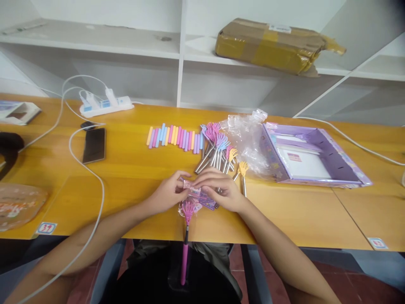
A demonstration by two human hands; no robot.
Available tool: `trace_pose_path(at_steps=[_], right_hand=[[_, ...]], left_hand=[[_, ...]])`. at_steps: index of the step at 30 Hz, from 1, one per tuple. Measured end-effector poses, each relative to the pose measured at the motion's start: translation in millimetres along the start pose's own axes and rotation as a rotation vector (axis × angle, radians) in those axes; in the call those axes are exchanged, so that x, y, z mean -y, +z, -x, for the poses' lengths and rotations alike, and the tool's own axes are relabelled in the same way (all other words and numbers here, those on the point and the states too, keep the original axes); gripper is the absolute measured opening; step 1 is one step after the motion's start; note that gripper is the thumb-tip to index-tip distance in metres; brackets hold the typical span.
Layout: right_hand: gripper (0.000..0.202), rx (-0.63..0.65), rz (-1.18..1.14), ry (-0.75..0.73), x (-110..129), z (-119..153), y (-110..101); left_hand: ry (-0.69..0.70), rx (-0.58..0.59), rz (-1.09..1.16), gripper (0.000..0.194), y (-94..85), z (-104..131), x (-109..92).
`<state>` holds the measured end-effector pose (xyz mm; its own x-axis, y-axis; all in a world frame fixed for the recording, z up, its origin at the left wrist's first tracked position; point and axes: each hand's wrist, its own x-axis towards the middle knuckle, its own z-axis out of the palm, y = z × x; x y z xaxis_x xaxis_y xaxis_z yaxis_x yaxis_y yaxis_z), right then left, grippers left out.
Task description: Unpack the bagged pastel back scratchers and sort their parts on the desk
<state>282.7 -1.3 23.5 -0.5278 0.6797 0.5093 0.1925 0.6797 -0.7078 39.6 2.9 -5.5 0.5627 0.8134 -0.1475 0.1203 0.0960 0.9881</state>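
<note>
My left hand [170,192] is closed, its thumb and fingers pinching a small clear plastic wrapper [193,192] with pink print. From the other side my right hand [223,191] grips the same wrapper, its fingers bent over the top. Just below them lies a pink hand-shaped back scratcher [188,209], with clear plastic around its head. Its pink handle [184,264] sticks out past the table's front edge. A purple printed card [208,202] shows under my right hand. Beyond my hands is a pile of back scratchers [218,145] with metal rods and pink, blue and yellow heads.
Several coloured tubes [174,136] lie in a row behind my hands. Crumpled clear plastic [245,141] sits beside an open purple box [341,164]. To the left are a phone [94,145], a power strip [107,107] and a loose white cable [101,198]. A taped parcel [268,46] rests on the shelf.
</note>
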Motion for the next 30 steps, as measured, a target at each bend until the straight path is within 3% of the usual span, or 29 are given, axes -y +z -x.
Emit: trace_pose_path(at_steps=[3,8,11,14,18,21,24,26,28,30], right_hand=[[0.02,0.06,0.001,-0.028,2,-2,0],[0.013,0.062,-0.007,-0.043,1,-4,2],[0.006,-0.017,0.013,0.028,-3,0,7],[0.019,-0.066,0.017,0.196,-10,6,13],[0.041,0.105,-0.217,0.341,-12,12,16],[0.049,0.152,-0.359,0.375,-10,10,7],[0.047,0.149,-0.463,0.423,-3,4,-10],[0.035,0.241,-0.502,0.482,8,1,-17],[0.029,0.366,-0.457,0.517,25,2,-14],[0.028,0.386,-0.328,0.53,45,7,0]], left_hand=[[0.034,0.015,-0.064,0.03,-0.8,1,-3],[0.054,0.053,-0.058,0.028,-1.9,3,-11],[0.042,0.046,-0.097,0.026,-2.3,3,-14],[0.066,0.041,-0.208,0.022,-2.1,2,-13],[0.04,0.062,-0.131,0.031,0.1,2,-7],[-0.015,0.188,-0.044,0.048,1.5,3,-5],[-0.021,0.295,-0.074,0.05,-0.7,3,-10],[-0.019,0.23,0.001,0.05,-5.1,3,-15],[-0.004,0.049,0.096,0.052,-11.3,2,-19],[0.04,-0.158,0.146,0.052,-17.2,1,-20]])
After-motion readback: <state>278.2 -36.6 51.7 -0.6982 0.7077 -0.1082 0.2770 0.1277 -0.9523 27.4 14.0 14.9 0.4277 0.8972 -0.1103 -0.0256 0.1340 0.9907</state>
